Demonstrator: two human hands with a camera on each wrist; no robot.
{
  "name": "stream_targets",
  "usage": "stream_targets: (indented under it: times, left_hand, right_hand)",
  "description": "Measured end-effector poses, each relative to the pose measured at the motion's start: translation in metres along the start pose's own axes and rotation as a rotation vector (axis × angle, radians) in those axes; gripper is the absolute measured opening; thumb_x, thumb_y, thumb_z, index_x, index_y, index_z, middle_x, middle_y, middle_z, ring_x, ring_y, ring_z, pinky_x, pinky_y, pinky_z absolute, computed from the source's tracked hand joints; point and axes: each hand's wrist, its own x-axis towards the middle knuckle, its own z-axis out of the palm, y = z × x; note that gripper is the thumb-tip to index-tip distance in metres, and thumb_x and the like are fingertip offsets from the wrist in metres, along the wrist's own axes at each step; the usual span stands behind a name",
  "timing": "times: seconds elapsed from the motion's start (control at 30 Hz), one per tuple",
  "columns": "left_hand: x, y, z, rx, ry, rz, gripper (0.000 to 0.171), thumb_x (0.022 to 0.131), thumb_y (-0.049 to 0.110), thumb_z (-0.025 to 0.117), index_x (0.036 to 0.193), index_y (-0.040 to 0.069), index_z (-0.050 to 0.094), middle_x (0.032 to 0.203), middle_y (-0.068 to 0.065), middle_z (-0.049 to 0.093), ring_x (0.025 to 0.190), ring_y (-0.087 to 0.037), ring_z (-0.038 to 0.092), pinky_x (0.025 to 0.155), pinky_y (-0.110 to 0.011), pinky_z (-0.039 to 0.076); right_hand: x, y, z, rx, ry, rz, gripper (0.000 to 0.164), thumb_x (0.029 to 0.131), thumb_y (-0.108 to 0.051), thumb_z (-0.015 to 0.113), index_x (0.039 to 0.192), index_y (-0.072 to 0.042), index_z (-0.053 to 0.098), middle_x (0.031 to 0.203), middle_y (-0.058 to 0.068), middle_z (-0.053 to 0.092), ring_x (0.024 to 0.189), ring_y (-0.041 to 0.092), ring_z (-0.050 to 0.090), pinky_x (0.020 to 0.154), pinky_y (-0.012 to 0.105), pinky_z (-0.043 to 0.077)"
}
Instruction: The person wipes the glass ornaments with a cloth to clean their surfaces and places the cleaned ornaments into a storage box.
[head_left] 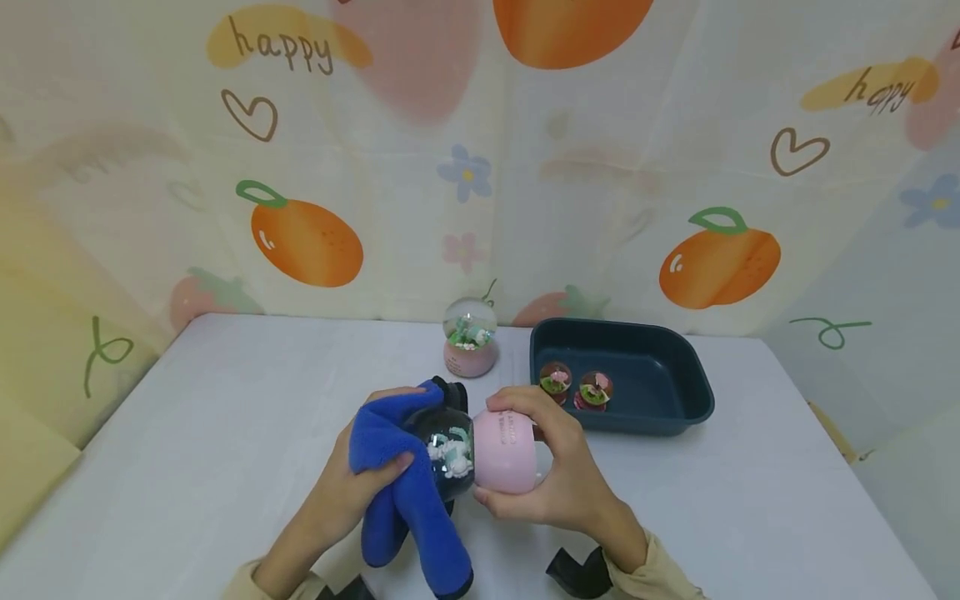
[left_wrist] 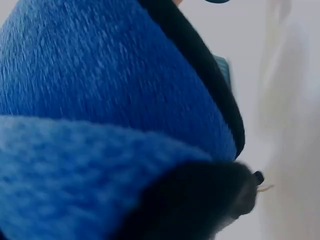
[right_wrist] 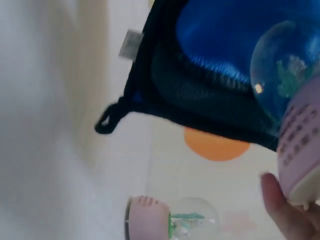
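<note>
My right hand [head_left: 558, 467] grips the pink base of a snow globe [head_left: 506, 450], which lies on its side in the air with its glass ball toward the left. White and teal figures show inside the ball. My left hand [head_left: 352, 479] holds a blue plush cloth [head_left: 420, 492] with black edging, thumb on top, against the glass. In the right wrist view the cloth [right_wrist: 215, 50] spreads behind the ball, its dark side, tag and hanging loop showing. Folds of the cloth [left_wrist: 110, 70] fill most of the left wrist view and hide the left fingers.
A second pink-based snow globe [head_left: 470, 337] stands upright at the back of the white table [head_left: 247, 400]. To its right is a dark blue tray [head_left: 652, 421] with two small globes [head_left: 594, 390] at its left end. A patterned curtain [head_left: 570, 233] hangs behind.
</note>
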Motion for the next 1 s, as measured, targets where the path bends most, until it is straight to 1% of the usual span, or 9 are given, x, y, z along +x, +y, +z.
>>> stream_targets:
  times: [0.1,0.27,0.33,0.4,0.53,0.63,0.7,0.77,1.0]
  left_hand:
    - [0.000,0.001,0.002,0.100,0.002,0.025,0.064,0.085,0.001,0.067,0.143,0.017,0.046,0.142,0.000,0.054,0.129,-0.010,0.052,0.101,-0.026,0.046]
    - [-0.003,0.001,0.005,0.356,-0.022,0.068,0.086,0.072,0.012,0.081,0.146,0.024,0.040,0.149,-0.002,0.045,0.129,-0.025,0.053,0.094,-0.047,0.053]
    - [-0.003,0.001,0.005,0.382,-0.018,0.077,0.087,0.070,0.013,0.083,0.145,0.024,0.041,0.149,-0.003,0.046,0.128,-0.026,0.054,0.092,-0.051,0.054]
    - [-0.002,0.000,0.004,0.348,0.004,0.092,0.081,0.071,0.009,0.082,0.142,0.021,0.046,0.146,-0.004,0.050,0.127,-0.023,0.055,0.094,-0.047,0.054]
    - [-0.001,-0.003,0.003,0.205,0.084,0.147,0.056,0.076,-0.008,0.074,0.128,0.009,0.059,0.134,-0.004,0.061,0.126,-0.014,0.057,0.101,-0.030,0.049]
    - [-0.001,-0.004,0.001,0.138,0.158,0.157,0.043,0.077,-0.016,0.067,0.116,0.002,0.065,0.124,0.003,0.067,0.121,-0.008,0.060,0.102,-0.021,0.046]
    - [-0.001,-0.003,0.000,0.128,0.184,0.138,0.041,0.078,-0.016,0.067,0.115,0.001,0.066,0.121,0.005,0.068,0.118,-0.006,0.061,0.101,-0.020,0.046]
    - [0.000,-0.001,-0.001,0.137,0.159,0.091,0.045,0.080,-0.011,0.068,0.121,0.006,0.064,0.125,0.005,0.066,0.120,-0.004,0.060,0.099,-0.020,0.046]
    - [0.001,-0.001,-0.008,0.128,-0.085,-0.066,0.069,0.082,0.009,0.073,0.143,0.025,0.045,0.142,-0.003,0.054,0.125,-0.009,0.054,0.094,-0.035,0.051]
  right_hand:
    - [0.000,0.000,0.000,-0.048,0.007,0.037,0.073,0.063,-0.019,0.091,0.127,-0.012,0.057,0.124,0.008,0.062,0.106,0.015,0.059,0.064,0.027,0.057]
    - [0.001,0.002,0.001,-0.081,0.004,0.062,0.074,0.062,-0.016,0.091,0.127,-0.012,0.057,0.123,0.008,0.062,0.107,0.017,0.059,0.064,0.029,0.059]
    - [0.000,0.002,0.001,-0.080,-0.004,0.056,0.073,0.063,-0.017,0.091,0.127,-0.012,0.057,0.123,0.009,0.062,0.108,0.017,0.059,0.065,0.028,0.059]
    - [0.000,0.003,0.001,-0.077,-0.009,0.044,0.072,0.063,-0.019,0.091,0.127,-0.012,0.057,0.124,0.009,0.062,0.109,0.017,0.059,0.065,0.027,0.059]
    - [-0.001,0.003,0.001,-0.071,-0.009,0.017,0.071,0.064,-0.021,0.091,0.126,-0.013,0.057,0.124,0.010,0.062,0.110,0.016,0.059,0.065,0.027,0.058]
    - [-0.001,0.003,0.001,-0.060,-0.010,0.000,0.071,0.064,-0.021,0.091,0.126,-0.013,0.058,0.124,0.009,0.062,0.110,0.016,0.059,0.065,0.027,0.058]
    - [0.000,0.002,0.001,-0.051,-0.013,-0.001,0.070,0.064,-0.021,0.091,0.125,-0.013,0.058,0.124,0.008,0.062,0.110,0.016,0.059,0.066,0.026,0.059]
    - [0.000,0.002,0.000,-0.047,-0.015,0.001,0.070,0.064,-0.022,0.091,0.125,-0.013,0.058,0.124,0.007,0.062,0.111,0.016,0.059,0.066,0.027,0.059]
    - [0.000,0.003,0.000,-0.032,-0.020,-0.011,0.070,0.065,-0.023,0.091,0.125,-0.014,0.058,0.124,0.009,0.062,0.111,0.016,0.059,0.068,0.026,0.059]
